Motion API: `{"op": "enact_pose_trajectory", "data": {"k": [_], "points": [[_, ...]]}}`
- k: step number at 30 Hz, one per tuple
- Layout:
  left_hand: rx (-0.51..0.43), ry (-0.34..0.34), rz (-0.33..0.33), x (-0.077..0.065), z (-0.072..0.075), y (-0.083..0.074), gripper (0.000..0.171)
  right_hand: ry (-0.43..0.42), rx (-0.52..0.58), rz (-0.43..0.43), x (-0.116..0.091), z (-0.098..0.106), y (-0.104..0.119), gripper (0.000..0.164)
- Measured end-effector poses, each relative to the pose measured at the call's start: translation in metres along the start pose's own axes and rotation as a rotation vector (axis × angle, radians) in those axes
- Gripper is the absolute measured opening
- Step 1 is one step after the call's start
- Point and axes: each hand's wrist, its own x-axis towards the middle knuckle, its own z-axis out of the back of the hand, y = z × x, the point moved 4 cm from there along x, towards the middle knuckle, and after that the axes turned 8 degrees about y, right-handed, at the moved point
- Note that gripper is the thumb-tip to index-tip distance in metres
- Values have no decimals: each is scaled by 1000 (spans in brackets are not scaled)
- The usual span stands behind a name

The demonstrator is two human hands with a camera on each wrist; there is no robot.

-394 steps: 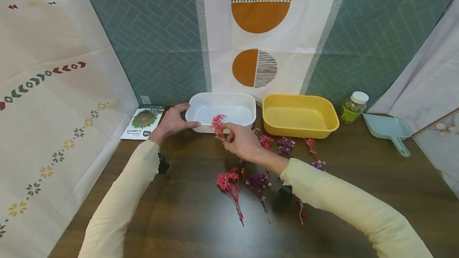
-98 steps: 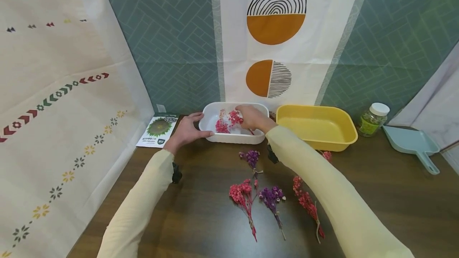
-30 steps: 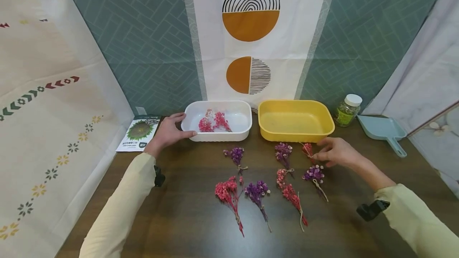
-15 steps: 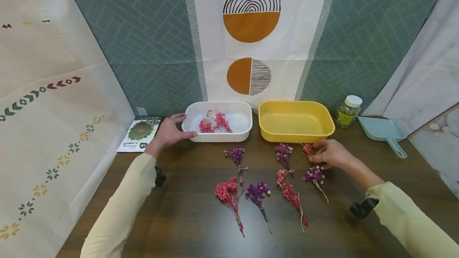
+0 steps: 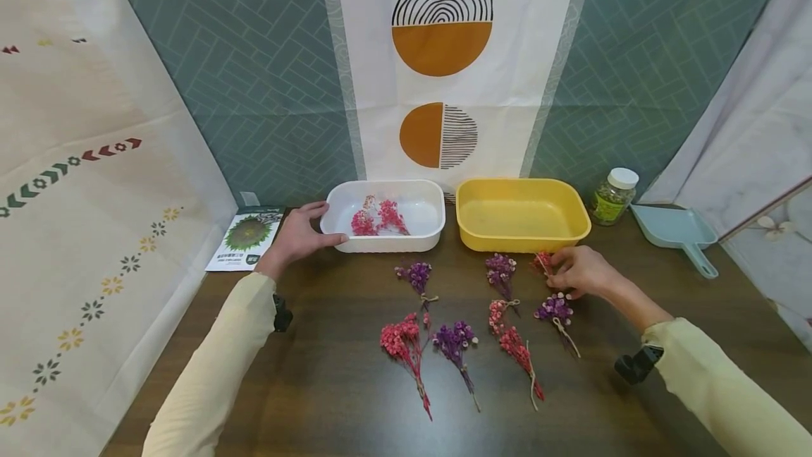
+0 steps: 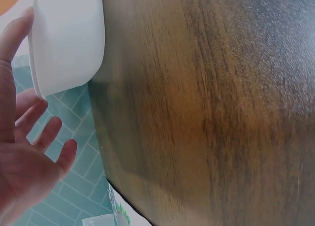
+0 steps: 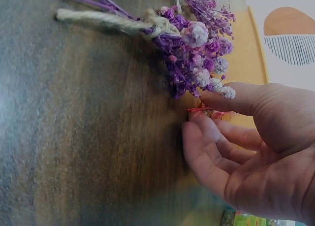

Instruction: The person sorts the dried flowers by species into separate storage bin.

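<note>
My left hand (image 5: 301, 235) holds the left end of a white plastic tub (image 5: 387, 243), thumb at the front rim and fingertips round the corner. In the left wrist view the other fingers spread loosely below the tub's rim. Bunches of pink dried flowers (image 5: 364, 223) lie inside this tub. In front of a yellow tub (image 5: 526, 240), my right hand (image 5: 580, 271) pinches the stems of a small red dried flower bunch (image 5: 542, 261). The right wrist view shows those thin red stems (image 7: 216, 113) between thumb and fingers, close beside a twine-tied purple bunch (image 7: 197, 58).
Several purple and red bunches, among them a red bunch (image 5: 400, 340) and a purple bunch (image 5: 453, 344), are spread over the dark wooden table (image 5: 330, 372). At the back right stand a lidded jar (image 5: 612, 197) and a light-blue dustpan (image 5: 679, 228). A sunflower packet (image 5: 247, 237) lies left.
Pink bunches have gone into the white tub since the oldest frame. My right hand has left that tub, moved right, and taken hold of the small red bunch. The left hand stays put.
</note>
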Motion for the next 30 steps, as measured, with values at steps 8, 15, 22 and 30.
{"op": "enact_pose_trajectory", "data": {"k": [8,15,22,30], "points": [[7,2,6,-2,0,-1,97,21,-23,44,-1,1,-2,39],[-6,4,9,-2,1,-2,98,16,-60,82,-7,5,-4,38],[-3,1,15,-1,1,-2,98,3,-85,98,-13,11,-2,38],[5,5,15,-1,0,-1,99,0,-103,127,-21,16,7,40]]}}
